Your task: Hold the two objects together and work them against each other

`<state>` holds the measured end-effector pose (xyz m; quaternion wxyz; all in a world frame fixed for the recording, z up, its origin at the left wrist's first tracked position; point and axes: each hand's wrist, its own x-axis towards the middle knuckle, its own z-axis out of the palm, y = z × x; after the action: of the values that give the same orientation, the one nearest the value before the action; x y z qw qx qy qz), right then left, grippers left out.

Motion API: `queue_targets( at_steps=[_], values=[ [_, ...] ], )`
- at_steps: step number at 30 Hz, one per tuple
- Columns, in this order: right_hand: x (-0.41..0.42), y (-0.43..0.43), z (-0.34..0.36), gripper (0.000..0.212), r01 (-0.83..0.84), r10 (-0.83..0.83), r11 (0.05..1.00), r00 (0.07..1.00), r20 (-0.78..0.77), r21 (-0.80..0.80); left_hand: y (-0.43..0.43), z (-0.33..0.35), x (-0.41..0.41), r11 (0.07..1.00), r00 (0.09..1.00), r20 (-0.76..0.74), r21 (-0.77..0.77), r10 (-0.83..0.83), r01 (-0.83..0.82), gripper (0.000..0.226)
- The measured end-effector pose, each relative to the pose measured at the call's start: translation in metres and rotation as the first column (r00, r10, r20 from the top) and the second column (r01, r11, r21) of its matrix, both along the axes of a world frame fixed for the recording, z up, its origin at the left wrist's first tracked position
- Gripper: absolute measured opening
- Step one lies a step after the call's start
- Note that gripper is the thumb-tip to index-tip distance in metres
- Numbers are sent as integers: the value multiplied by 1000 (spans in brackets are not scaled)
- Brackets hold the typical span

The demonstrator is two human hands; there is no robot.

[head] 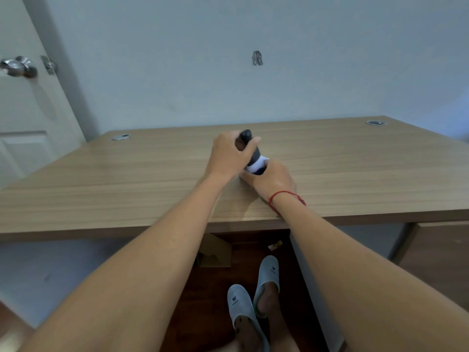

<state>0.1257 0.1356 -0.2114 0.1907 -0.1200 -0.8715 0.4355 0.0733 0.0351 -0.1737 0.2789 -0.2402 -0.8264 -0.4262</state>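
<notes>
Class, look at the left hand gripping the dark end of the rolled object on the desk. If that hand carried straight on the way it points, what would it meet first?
Past the left hand and the rolled object lies only bare desk, then probably the wall; depth is unclear.

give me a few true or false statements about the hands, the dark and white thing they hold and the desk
1. Both hands hold the dark grey and white rolled object. True.
2. The left hand rests flat on the wooden desk, away from the object. False: its fingers curl round the object's dark upper part.
3. A red string bracelet sits on the right wrist. True.
4. The right hand is under the desk. False: it is on the desktop, gripping the object's lower white end.
5. Two round metal cable grommets sit at the desk's far corners. True.
6. The person is barefoot. False: the feet wear grey slippers.
</notes>
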Motion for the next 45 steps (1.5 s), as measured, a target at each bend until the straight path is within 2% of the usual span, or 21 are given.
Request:
queue_targets(
  at_steps=[5,8,9,11,13,14,15,17,19,23,24,25,29,30,33,35,36,39,40,42,45],
  values=[
    [1,-3,0,33,36,-36,999,999,26,7,-5,-9,-6,976,981,-17,-101,194,-195,38],
    [1,-2,1,35,45,-45,999,998,37,1,-4,-4,-6,994,996,-3,62,90,-90,47],
    [1,-3,1,37,44,-44,999,998,34,2,-4,-4,-6,995,998,0,69,68,-68,47],
    [1,-4,1,41,50,-50,999,998,27,8,-7,-12,-11,990,990,14,-35,139,-138,37],
    [1,-5,1,44,59,-59,998,998,23,15,-14,-15,-15,933,947,22,-176,322,-313,32],
    [1,-5,1,44,61,-62,998,998,21,17,-17,-15,-17,922,936,20,-184,351,-341,33],
    [1,-5,1,43,63,-63,998,998,21,18,-17,-14,-18,935,943,22,-145,331,-325,33],
    [1,-3,2,41,63,-63,998,998,25,11,-14,-11,-14,980,980,47,32,195,-197,37],
    [0,-2,2,42,56,-56,998,998,26,2,-9,-9,-13,989,990,71,79,122,-127,38],
    [3,-3,1,45,15,-15,1000,999,35,-26,-19,-12,-21,932,937,132,-216,323,-291,37],
    [3,-3,2,45,11,-10,1000,999,39,-22,-21,-11,-22,927,937,120,-234,328,-295,37],
    [4,-2,2,45,13,-13,1000,999,45,-15,-21,-11,-21,939,949,96,-206,300,-276,37],
    [1,-4,2,46,40,-42,998,998,43,43,-15,-12,-13,988,990,63,75,127,-132,35],
    [0,-4,1,49,48,-50,997,998,42,60,-16,-14,-14,991,990,85,69,113,-119,33],
    [-2,-5,-1,63,89,-93,989,995,28,119,-22,-20,-20,986,976,150,-75,161,-151,33],
    [-5,-3,-2,61,95,-100,983,995,23,154,-27,-19,-24,979,969,158,-109,189,-173,35],
    [-6,-2,-2,57,92,-97,983,995,24,157,-29,-17,-24,982,973,145,-77,180,-171,37],
    [-8,-2,-2,45,58,-62,985,998,15,164,-27,-10,-24,980,987,102,144,125,-139,45],
    [-8,-2,-2,42,46,-48,985,999,12,165,-24,-9,-23,981,989,102,150,111,-126,45],
    [-7,-4,-3,38,20,-24,982,1000,19,186,-22,-12,-23,988,982,131,55,134,-142,43],
    [-6,-4,-4,42,6,-11,977,1000,22,214,-29,-15,-28,960,944,190,-132,268,-246,37]
  ],
)
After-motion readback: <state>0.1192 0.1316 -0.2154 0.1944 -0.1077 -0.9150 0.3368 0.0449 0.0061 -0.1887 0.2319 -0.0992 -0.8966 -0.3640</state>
